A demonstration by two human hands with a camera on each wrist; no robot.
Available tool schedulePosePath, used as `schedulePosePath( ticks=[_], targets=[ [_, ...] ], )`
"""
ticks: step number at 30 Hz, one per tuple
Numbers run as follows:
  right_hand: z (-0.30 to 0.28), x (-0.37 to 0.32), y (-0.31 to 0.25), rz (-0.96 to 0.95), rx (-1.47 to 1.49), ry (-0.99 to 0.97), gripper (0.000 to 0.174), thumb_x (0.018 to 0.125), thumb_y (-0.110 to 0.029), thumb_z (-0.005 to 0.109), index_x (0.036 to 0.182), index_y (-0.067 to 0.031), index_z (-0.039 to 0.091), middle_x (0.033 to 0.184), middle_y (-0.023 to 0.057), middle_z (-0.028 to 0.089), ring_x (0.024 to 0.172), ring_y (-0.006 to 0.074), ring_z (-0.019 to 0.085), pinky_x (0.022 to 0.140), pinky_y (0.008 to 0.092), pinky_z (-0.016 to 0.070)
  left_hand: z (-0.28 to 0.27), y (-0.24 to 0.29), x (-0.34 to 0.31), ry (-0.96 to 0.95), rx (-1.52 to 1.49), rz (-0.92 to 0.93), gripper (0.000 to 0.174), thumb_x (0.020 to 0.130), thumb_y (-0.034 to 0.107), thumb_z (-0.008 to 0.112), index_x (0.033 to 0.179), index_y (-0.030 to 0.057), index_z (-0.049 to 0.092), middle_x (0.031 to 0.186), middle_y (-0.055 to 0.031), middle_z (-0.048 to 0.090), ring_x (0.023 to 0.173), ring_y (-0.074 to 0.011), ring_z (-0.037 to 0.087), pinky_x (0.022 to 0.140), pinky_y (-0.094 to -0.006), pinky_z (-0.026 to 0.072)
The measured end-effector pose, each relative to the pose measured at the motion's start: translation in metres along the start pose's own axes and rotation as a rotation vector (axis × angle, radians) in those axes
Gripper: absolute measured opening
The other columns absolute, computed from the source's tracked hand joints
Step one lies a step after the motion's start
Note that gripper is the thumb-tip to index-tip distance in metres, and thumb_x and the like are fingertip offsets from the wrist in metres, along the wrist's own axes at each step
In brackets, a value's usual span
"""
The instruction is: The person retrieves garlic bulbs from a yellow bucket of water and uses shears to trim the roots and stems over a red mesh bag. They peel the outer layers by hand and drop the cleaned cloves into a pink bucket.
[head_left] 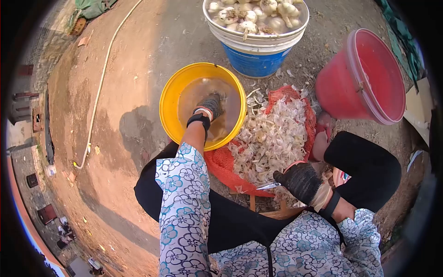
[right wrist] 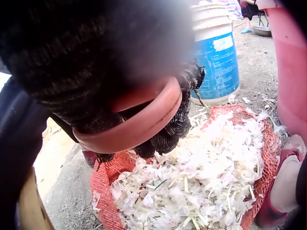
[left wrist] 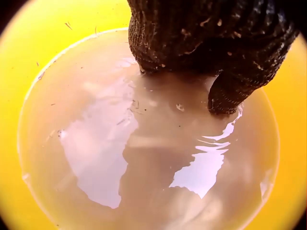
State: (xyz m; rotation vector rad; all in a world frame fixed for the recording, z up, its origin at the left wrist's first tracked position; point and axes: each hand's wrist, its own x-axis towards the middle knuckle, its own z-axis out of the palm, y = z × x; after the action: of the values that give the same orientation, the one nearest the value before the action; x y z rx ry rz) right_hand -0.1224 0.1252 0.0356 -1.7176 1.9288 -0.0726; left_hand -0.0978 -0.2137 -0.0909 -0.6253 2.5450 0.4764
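My left hand [head_left: 210, 107], in a dark knitted glove, reaches into the yellow bucket [head_left: 164, 99]. In the left wrist view its fingertips dip below the cloudy brown water [left wrist: 153, 163], so what they touch is hidden. Pale blurred shapes show under the surface. My right hand [head_left: 302, 182], gloved too, grips scissors by their pink handle [right wrist: 139, 127]; the metal blades [head_left: 269, 185] point left in the head view. That hand is above the near edge of a red mesh sack [head_left: 221, 166], on which a heap of garlic skins and stalk trimmings [head_left: 270, 143] lies.
A blue and white bucket [head_left: 254, 57] full of garlic bulbs [head_left: 249, 16] stands beyond the sack. At the right, a pink bucket [head_left: 337, 78] leans with its mouth sideways. A pale hose [head_left: 105, 69] runs along the ground at left. Wood [head_left: 281, 212] shows beneath the right hand.
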Motion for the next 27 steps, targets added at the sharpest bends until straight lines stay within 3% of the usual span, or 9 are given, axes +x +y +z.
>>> schedulePosePath(
  ticks=[4, 7, 15, 17, 20, 21, 22, 25, 27],
  targets=[
    [0.0, -0.006, -0.002, -0.005, -0.023, 0.069, 0.023, 0.075, -0.015, 0.053, 0.096, -0.0132, 0.061, 0.058, 0.0083, 0.05, 0.057, 0.0256, 0.054, 0.049, 0.0383, 0.0411, 0.073, -0.012, 0.057, -0.246, 0.24, 0.074, 0.041, 0.088, 0.026, 0.039, 0.127, 0.0139, 0.042, 0.13, -0.0081, 0.043, 0.119, -0.0267, 0.042, 0.096, -0.0369, 0.0361],
    [-0.008, -0.005, -0.006, -0.022, -0.014, 0.09, 0.022, 0.075, -0.015, 0.053, 0.095, -0.0132, 0.06, 0.058, 0.0078, 0.049, 0.057, 0.0248, 0.054, 0.05, 0.0381, 0.0411, 0.108, -0.016, 0.062, -0.179, 0.264, 0.14, 0.041, 0.089, 0.029, 0.033, 0.124, 0.0124, 0.047, 0.13, -0.0084, 0.042, 0.118, -0.0243, 0.043, 0.097, -0.036, 0.0346],
    [0.015, -0.012, -0.002, -0.056, -0.019, 0.191, 0.022, 0.072, -0.014, 0.053, 0.093, -0.0128, 0.059, 0.061, 0.0071, 0.051, 0.061, 0.0257, 0.055, 0.054, 0.0379, 0.042, -0.031, -0.004, 0.038, -0.066, 0.337, -0.029, 0.029, 0.083, 0.021, 0.042, 0.104, 0.0089, 0.059, 0.106, -0.0157, 0.055, 0.1, -0.0294, 0.054, 0.083, -0.0368, 0.0439],
    [0.017, -0.015, 0.0, -0.048, -0.019, 0.192, 0.019, 0.072, -0.016, 0.053, 0.09, -0.0139, 0.06, 0.062, 0.0082, 0.053, 0.061, 0.0263, 0.056, 0.053, 0.0387, 0.0426, -0.023, -0.025, -0.044, -0.049, 0.367, -0.057, 0.027, 0.081, 0.019, 0.044, 0.099, 0.008, 0.062, 0.1, -0.0176, 0.059, 0.095, -0.0307, 0.056, 0.079, -0.037, 0.0463],
    [0.015, -0.016, -0.003, -0.032, -0.035, 0.193, 0.017, 0.073, -0.017, 0.053, 0.088, -0.0151, 0.061, 0.064, 0.0092, 0.056, 0.061, 0.0267, 0.058, 0.052, 0.0395, 0.0433, -0.01, -0.081, -0.017, 0.244, 0.491, 0.143, 0.023, 0.077, 0.021, 0.05, 0.09, 0.0072, 0.064, 0.09, -0.019, 0.061, 0.084, -0.0319, 0.06, 0.07, -0.0371, 0.0483],
    [0.014, -0.016, -0.003, -0.025, -0.035, 0.188, 0.017, 0.073, -0.017, 0.053, 0.088, -0.015, 0.061, 0.063, 0.0089, 0.056, 0.06, 0.0267, 0.058, 0.052, 0.0393, 0.0432, -0.031, -0.068, -0.027, 0.224, 0.319, 0.125, 0.022, 0.076, 0.025, 0.052, 0.082, 0.0069, 0.063, 0.079, -0.0174, 0.062, 0.071, -0.0304, 0.062, 0.063, -0.0399, 0.0486],
    [0.011, -0.016, -0.002, -0.021, -0.037, 0.178, 0.016, 0.074, -0.017, 0.053, 0.087, -0.0149, 0.061, 0.062, 0.0085, 0.056, 0.059, 0.0267, 0.058, 0.051, 0.0391, 0.0431, -0.008, -0.103, -0.004, 0.166, -0.307, -0.03, 0.028, 0.071, 0.028, 0.058, 0.089, 0.0061, 0.061, 0.081, -0.0158, 0.063, 0.072, -0.0295, 0.062, 0.065, -0.0373, 0.049],
    [-0.014, -0.019, -0.003, 0.027, 0.088, 0.182, 0.018, 0.071, -0.017, 0.054, 0.088, -0.0138, 0.06, 0.057, 0.0088, 0.054, 0.055, 0.0263, 0.057, 0.048, 0.039, 0.0418, -0.003, -0.095, -0.02, 0.298, -0.659, 0.104, 0.015, 0.082, 0.026, 0.052, 0.08, 0.013, 0.059, 0.069, -0.0067, 0.06, 0.06, -0.026, 0.059, 0.047, -0.0389, 0.045],
    [-0.017, -0.018, -0.002, 0.102, 0.245, 0.178, 0.019, 0.071, -0.016, 0.055, 0.089, -0.0124, 0.059, 0.055, 0.0097, 0.055, 0.051, 0.0256, 0.056, 0.048, 0.0391, 0.0418, -0.031, -0.039, -0.057, 0.041, -1.842, -0.254, 0.018, 0.085, 0.032, 0.052, 0.082, 0.0152, 0.056, 0.075, -0.0058, 0.062, 0.067, -0.0261, 0.06, 0.05, -0.0362, 0.0445]
  ],
)
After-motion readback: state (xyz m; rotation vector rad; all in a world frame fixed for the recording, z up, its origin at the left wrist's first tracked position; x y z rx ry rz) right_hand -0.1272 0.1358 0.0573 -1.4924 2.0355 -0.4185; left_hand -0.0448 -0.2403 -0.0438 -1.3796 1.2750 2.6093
